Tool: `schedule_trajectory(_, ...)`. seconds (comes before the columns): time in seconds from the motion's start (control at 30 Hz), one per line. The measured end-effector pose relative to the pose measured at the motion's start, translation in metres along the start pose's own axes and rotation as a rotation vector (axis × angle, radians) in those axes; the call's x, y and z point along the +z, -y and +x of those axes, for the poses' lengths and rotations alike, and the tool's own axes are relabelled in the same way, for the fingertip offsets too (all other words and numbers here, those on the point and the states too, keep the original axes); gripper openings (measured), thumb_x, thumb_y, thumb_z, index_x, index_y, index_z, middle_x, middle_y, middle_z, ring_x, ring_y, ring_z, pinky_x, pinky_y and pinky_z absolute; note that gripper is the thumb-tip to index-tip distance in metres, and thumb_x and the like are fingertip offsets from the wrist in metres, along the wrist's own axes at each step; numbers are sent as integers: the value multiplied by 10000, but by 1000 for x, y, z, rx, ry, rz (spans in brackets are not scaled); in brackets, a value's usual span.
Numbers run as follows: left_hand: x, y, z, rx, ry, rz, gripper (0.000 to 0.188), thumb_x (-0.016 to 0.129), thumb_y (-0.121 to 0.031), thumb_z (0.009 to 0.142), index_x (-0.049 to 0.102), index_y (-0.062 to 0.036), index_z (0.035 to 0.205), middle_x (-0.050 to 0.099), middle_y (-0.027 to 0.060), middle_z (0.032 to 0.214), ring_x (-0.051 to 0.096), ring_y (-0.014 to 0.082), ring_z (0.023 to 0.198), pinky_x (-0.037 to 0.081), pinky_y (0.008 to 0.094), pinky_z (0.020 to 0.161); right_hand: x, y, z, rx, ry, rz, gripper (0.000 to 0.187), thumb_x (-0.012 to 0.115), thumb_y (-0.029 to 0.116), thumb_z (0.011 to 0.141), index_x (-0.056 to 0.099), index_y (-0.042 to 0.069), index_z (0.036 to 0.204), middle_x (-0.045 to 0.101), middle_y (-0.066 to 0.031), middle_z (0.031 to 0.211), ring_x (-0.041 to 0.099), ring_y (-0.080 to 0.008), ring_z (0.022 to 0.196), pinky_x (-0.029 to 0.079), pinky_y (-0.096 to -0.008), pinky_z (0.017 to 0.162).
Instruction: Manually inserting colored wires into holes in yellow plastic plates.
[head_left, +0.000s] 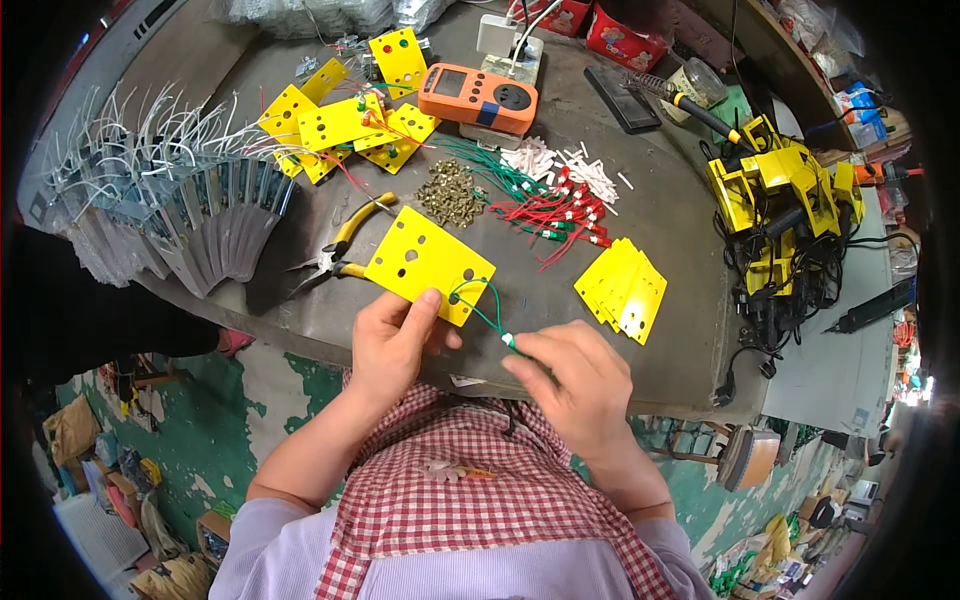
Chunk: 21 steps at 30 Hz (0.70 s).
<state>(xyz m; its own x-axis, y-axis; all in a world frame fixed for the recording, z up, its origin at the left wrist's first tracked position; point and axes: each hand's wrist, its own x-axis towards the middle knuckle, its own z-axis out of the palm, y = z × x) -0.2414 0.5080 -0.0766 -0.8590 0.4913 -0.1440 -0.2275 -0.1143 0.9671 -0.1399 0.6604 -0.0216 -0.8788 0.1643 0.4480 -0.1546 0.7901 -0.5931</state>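
My left hand (393, 335) grips the lower edge of a yellow plate with holes (420, 250), thumb on top. A green wire (494, 292) loops up from a hole at the plate's right end. My right hand (575, 375) pinches the wire's far end, by a small white and green piece (510, 341), to the right of the plate. Just beyond the plate lie yellow-handled pliers (350, 235) and a heap of small brass-coloured parts (451, 193). A fanned stack of yellow plates (625, 290) rests beyond my right hand.
Red-wired parts (565, 212), green wires (490, 160) and white sleeves (590, 175) lie mid-table. Behind them stands an orange meter (478, 98). Wired plates (340, 122) and grey panels (190, 220) fill the left. Yellow brackets with black cables (785, 200) and a soldering iron (708, 115) lie right.
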Motion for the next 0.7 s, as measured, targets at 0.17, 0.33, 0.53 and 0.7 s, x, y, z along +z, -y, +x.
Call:
schedule_trajectory(0.17,0,-3,1,-70,-26,27,233,528,-188,907,611,31,919,636,66,705,613,119,570,440,221,480,-2,5,-6,-6,71,65,229,745,67,640,615,31,824,582,-73,745,574,-213,629,468,-296,537)
schedule_trajectory(0.33,3,-1,-3,141,-30,315,213,548,-148,889,632,42,841,634,77,634,624,133,542,493,246,498,-4,5,-5,154,43,234,208,743,64,674,628,24,843,602,-74,755,572,-167,599,466,-273,534)
schedule_trajectory(0.53,6,-2,-12,196,105,386,210,533,-134,889,635,42,841,647,82,652,639,138,565,491,243,504,5,-9,-1,226,-123,309,196,740,66,697,628,25,852,601,-65,743,538,-98,574,431,-226,513)
schedule_trajectory(0.7,16,-6,-17,210,218,216,207,501,-109,896,635,46,868,662,91,705,653,155,615,512,255,535,23,-14,-2,205,-96,292,265,778,118,652,565,30,783,540,-39,685,512,-141,562,416,-253,508)
